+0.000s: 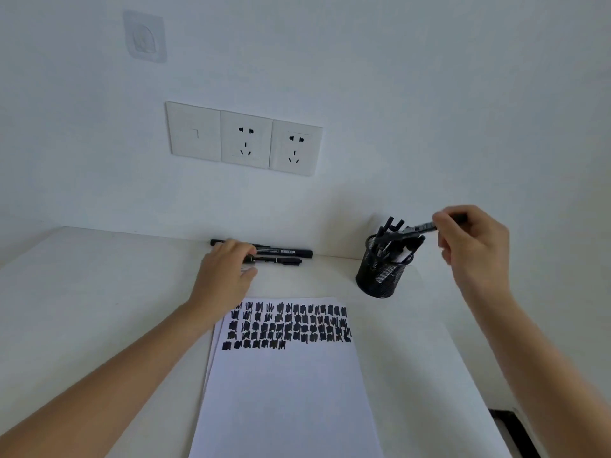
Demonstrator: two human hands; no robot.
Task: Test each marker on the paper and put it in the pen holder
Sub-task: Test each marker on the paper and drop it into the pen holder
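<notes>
Black marker (418,228), pinched by right hand (472,246), hangs over mesh pen holder (380,279); release should follow. Left hand (228,269) covers remaining markers (284,252) at far worktop (99,292) edge, grip unclear.

Right hand (472,246) pinches marker (418,228), tip over pen holder (380,279); left hand (228,269) on table markers (284,252); paper (284,391) scribbled.

The paper (284,391) is white, with rows of black scribbles across its top. The markers (284,252) are black; the holder (380,280) is black mesh. The surface (99,292), wall (429,94) and sockets (246,143) are white.
</notes>
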